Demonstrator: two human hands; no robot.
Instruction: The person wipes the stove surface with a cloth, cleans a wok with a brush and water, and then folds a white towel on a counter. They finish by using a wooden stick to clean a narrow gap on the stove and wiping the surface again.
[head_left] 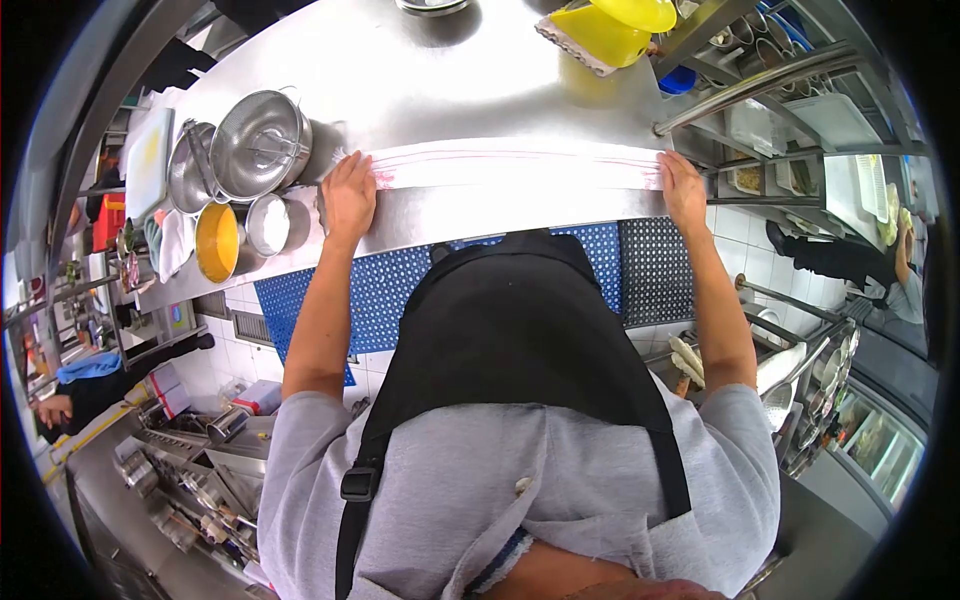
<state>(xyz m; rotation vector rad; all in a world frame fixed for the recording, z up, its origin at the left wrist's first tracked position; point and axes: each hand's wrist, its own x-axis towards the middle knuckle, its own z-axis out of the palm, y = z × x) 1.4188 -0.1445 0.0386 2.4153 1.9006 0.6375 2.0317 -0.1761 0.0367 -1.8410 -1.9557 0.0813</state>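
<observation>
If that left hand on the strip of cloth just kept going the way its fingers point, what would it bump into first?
Past the cloth, the way looks free for the left hand: bare steel tabletop to the picture's top edge, though height is hard to judge.

At its ends, the white cloth (pixel 515 165) is being covered by the left hand (pixel 349 195) and the right hand (pixel 684 190), their undersides being hidden. Beyond the cloth, a metal dish (pixel 433 6) and a yellow bowl (pixel 645 12) are being cut off by the top edge. Left of the cloth, a metal pan (pixel 188 172) is being partly hidden by a larger bowl (pixel 248 128).
</observation>
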